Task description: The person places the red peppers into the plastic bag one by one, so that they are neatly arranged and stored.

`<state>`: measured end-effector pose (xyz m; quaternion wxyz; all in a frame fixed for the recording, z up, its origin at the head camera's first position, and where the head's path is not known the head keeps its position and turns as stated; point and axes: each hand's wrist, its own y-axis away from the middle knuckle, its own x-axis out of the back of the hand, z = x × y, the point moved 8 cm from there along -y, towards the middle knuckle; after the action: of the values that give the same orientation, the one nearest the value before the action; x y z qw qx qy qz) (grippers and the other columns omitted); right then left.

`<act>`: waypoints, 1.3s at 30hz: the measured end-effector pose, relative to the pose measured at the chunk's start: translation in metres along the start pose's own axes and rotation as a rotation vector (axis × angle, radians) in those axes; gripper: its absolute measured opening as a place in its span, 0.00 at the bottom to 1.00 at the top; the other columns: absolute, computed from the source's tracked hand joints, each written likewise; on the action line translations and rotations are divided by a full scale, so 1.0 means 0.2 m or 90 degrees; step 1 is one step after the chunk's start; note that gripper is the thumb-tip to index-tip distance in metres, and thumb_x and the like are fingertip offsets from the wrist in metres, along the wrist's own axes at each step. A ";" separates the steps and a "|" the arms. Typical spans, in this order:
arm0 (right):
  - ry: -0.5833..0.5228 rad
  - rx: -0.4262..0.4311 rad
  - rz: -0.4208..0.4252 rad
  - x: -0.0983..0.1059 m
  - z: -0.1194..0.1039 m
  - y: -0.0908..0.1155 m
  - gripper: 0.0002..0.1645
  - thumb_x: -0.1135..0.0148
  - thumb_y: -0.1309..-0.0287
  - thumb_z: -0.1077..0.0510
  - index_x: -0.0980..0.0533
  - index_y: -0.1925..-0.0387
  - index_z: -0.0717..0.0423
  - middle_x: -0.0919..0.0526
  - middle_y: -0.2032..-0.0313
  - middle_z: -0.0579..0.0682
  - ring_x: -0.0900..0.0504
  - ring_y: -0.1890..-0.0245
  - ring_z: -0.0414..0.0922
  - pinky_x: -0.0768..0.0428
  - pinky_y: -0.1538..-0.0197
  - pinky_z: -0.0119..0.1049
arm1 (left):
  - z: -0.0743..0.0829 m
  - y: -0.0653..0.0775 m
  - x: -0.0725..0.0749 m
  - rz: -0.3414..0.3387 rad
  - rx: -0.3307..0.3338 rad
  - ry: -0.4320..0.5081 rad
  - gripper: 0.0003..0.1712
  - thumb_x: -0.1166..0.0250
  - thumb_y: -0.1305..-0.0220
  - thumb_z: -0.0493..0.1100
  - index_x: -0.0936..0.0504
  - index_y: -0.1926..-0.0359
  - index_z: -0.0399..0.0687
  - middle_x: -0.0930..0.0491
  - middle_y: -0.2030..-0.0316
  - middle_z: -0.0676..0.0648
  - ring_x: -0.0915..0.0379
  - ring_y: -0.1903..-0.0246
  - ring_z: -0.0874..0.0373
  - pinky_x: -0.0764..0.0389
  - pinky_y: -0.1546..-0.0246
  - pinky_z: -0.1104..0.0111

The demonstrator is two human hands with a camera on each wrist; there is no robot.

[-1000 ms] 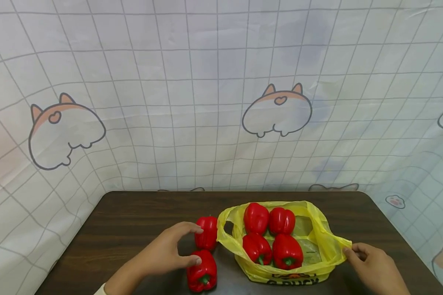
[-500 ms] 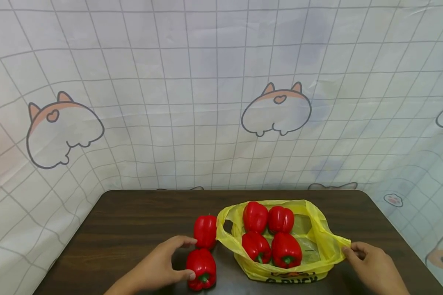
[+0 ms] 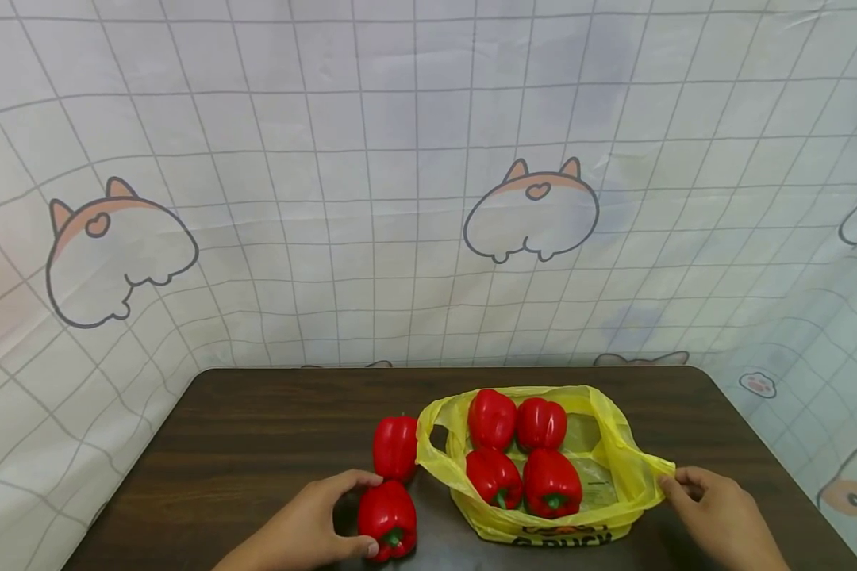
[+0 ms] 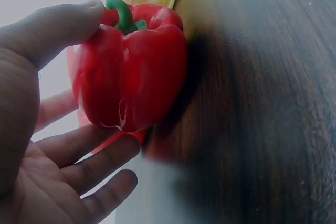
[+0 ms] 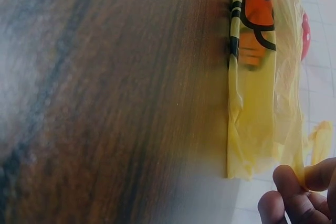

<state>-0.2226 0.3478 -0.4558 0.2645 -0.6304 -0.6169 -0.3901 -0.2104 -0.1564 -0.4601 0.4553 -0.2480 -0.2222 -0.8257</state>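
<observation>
My left hand (image 3: pixel 307 519) spans the near red bell pepper (image 3: pixel 387 515), its thumb on the front by the green stem and its fingers at the far side. In the left wrist view this bell pepper (image 4: pixel 131 72) sits between thumb and fingers, on the table. Just behind it stands another red bell pepper (image 3: pixel 395 448). To the right, an open yellow plastic bag (image 3: pixel 471 503) holds several red bell peppers (image 3: pixel 553 480). My right hand (image 3: pixel 724 511) pinches the bag's right handle between thumb and fingers; the right wrist view shows this grip on the yellow plastic (image 5: pixel 257 124).
Everything stands on a dark wood-grain table (image 3: pixel 271 420). A white gridded cloth (image 3: pixel 386 198) with cartoon animal prints hangs behind the table and at both sides.
My left hand has come down and closed its thumb and fingers around the near bell pepper. My right hand keeps pinching the bag's handle, and the bag stays in place.
</observation>
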 end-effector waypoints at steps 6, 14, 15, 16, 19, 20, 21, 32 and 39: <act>0.000 0.004 -0.001 0.00 -0.01 0.01 0.34 0.45 0.26 0.38 0.20 0.48 0.68 0.13 0.63 0.49 0.16 0.66 0.47 0.18 0.65 0.50 | 0.01 0.01 0.00 0.013 -0.027 -0.015 0.38 0.22 0.45 0.59 0.24 0.36 0.58 0.21 0.46 0.61 0.26 0.47 0.56 0.21 0.47 0.50; 0.001 0.007 0.012 0.01 -0.03 0.01 0.29 0.44 0.25 0.43 0.20 0.48 0.68 0.13 0.64 0.49 0.17 0.66 0.47 0.18 0.65 0.49 | 0.06 0.01 0.00 0.027 -0.090 -0.024 0.36 0.21 0.46 0.56 0.23 0.37 0.59 0.21 0.48 0.61 0.25 0.51 0.61 0.19 0.51 0.61; 0.001 0.006 0.012 0.01 -0.03 0.01 0.29 0.44 0.25 0.43 0.20 0.48 0.68 0.13 0.64 0.49 0.17 0.67 0.47 0.18 0.65 0.49 | 0.07 0.01 0.00 0.025 -0.093 -0.023 0.36 0.21 0.46 0.56 0.24 0.37 0.59 0.21 0.48 0.61 0.25 0.52 0.61 0.19 0.51 0.61; 0.000 0.007 0.012 0.01 -0.03 0.01 0.30 0.44 0.25 0.43 0.20 0.48 0.68 0.13 0.64 0.49 0.17 0.67 0.47 0.18 0.65 0.49 | 0.08 0.01 0.00 0.023 -0.096 -0.023 0.36 0.21 0.46 0.56 0.24 0.37 0.60 0.21 0.48 0.61 0.25 0.52 0.61 0.19 0.51 0.61; -0.001 0.006 0.008 0.01 -0.02 0.02 0.30 0.44 0.25 0.42 0.20 0.48 0.68 0.13 0.64 0.48 0.18 0.67 0.45 0.18 0.65 0.49 | 0.11 0.00 0.02 0.019 -0.096 -0.019 0.36 0.21 0.45 0.56 0.24 0.37 0.61 0.22 0.46 0.60 0.25 0.51 0.59 0.19 0.52 0.60; -0.002 0.006 0.007 0.01 -0.02 0.02 0.31 0.45 0.25 0.42 0.20 0.48 0.68 0.13 0.64 0.48 0.18 0.67 0.45 0.18 0.65 0.49 | 0.12 0.00 0.03 0.021 -0.099 -0.022 0.36 0.21 0.45 0.56 0.25 0.37 0.62 0.22 0.45 0.59 0.25 0.51 0.58 0.18 0.52 0.59; -0.003 0.006 0.006 0.00 -0.02 0.02 0.31 0.45 0.25 0.42 0.21 0.48 0.68 0.13 0.64 0.48 0.18 0.68 0.45 0.19 0.65 0.48 | 0.14 0.00 0.04 0.025 -0.101 -0.024 0.36 0.21 0.45 0.56 0.25 0.37 0.63 0.22 0.44 0.59 0.25 0.51 0.57 0.18 0.53 0.58; 0.002 0.011 0.006 0.01 -0.02 0.02 0.28 0.45 0.25 0.42 0.20 0.50 0.65 0.15 0.66 0.45 0.20 0.70 0.43 0.20 0.66 0.47 | 0.30 -0.04 0.14 0.108 -0.153 -0.010 0.37 0.19 0.48 0.50 0.24 0.38 0.65 0.23 0.44 0.60 0.26 0.50 0.54 0.17 0.55 0.61; -0.003 0.017 0.015 0.01 -0.02 0.02 0.26 0.45 0.25 0.44 0.19 0.51 0.65 0.14 0.67 0.46 0.20 0.70 0.43 0.21 0.68 0.45 | 0.40 -0.10 0.15 0.124 -0.194 0.001 0.38 0.19 0.49 0.48 0.25 0.38 0.68 0.23 0.44 0.62 0.25 0.50 0.55 0.15 0.56 0.61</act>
<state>-0.2191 0.3448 -0.4503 0.2760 -0.6350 -0.6151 -0.3771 -0.2254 -0.1177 -0.3819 0.4908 -0.3336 -0.0690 -0.8019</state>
